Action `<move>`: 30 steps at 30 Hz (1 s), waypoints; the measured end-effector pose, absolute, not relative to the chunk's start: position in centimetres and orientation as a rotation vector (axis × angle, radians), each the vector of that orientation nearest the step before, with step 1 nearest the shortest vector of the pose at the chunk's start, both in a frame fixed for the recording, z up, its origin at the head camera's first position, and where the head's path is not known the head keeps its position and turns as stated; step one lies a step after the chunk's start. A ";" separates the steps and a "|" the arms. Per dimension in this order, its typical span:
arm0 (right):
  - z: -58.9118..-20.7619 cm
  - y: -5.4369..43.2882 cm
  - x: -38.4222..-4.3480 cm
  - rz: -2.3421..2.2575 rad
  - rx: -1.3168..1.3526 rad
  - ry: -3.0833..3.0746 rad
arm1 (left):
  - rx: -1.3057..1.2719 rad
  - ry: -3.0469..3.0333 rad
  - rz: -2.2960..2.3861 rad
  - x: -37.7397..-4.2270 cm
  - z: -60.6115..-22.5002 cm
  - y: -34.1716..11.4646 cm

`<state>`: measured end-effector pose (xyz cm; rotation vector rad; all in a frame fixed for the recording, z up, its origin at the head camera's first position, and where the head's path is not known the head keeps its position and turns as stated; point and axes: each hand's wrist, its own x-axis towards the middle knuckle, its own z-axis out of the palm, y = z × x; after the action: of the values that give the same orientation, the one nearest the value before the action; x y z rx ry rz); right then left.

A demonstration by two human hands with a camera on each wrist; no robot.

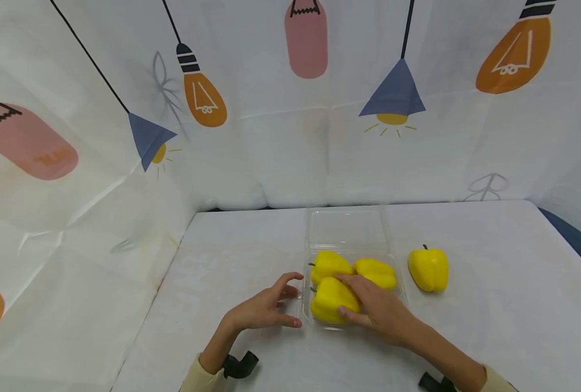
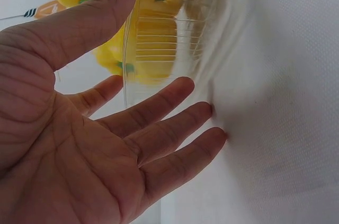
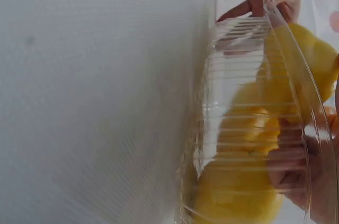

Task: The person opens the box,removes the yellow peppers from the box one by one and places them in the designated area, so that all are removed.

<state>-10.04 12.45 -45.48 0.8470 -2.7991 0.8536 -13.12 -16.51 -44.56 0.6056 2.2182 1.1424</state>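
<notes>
An open clear plastic clamshell container (image 1: 305,299) sits on the table with yellow bell peppers inside. My right hand (image 1: 385,313) reaches in from the right and grips the front pepper (image 1: 330,302), thumb on its near side and fingers over its far side. Behind that lie a back-left pepper (image 1: 330,264) and a back-right pepper (image 1: 375,273). My left hand (image 1: 263,309) is beside the container's left wall, palm toward it, fingers spread and gently bent, holding nothing. In the left wrist view its thumb (image 2: 90,25) overlaps the container's rim.
A fourth yellow bell pepper (image 1: 428,269) stands on the white table (image 1: 496,305) to the right of the container. The container's clear lid (image 1: 347,227) lies folded back toward the wall. A printed white cloth (image 1: 280,152) hangs behind and to the left.
</notes>
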 end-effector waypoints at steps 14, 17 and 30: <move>-44.2 13.4 -10.0 0.959 0.783 -2.871 | 0.606 2.231 1.129 -13.1 -44.4 -16.4; -43.7 13.8 -9.9 0.953 0.774 -2.868 | 0.600 2.231 1.130 -13.0 -44.4 -16.3; -41.9 16.5 -10.0 0.976 0.791 -2.719 | 0.583 2.238 1.123 -12.9 -44.4 -16.2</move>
<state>-10.03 16.50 -41.95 0.7905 -2.7190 0.9759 -12.94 -16.15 -44.37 0.5834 2.2378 1.1232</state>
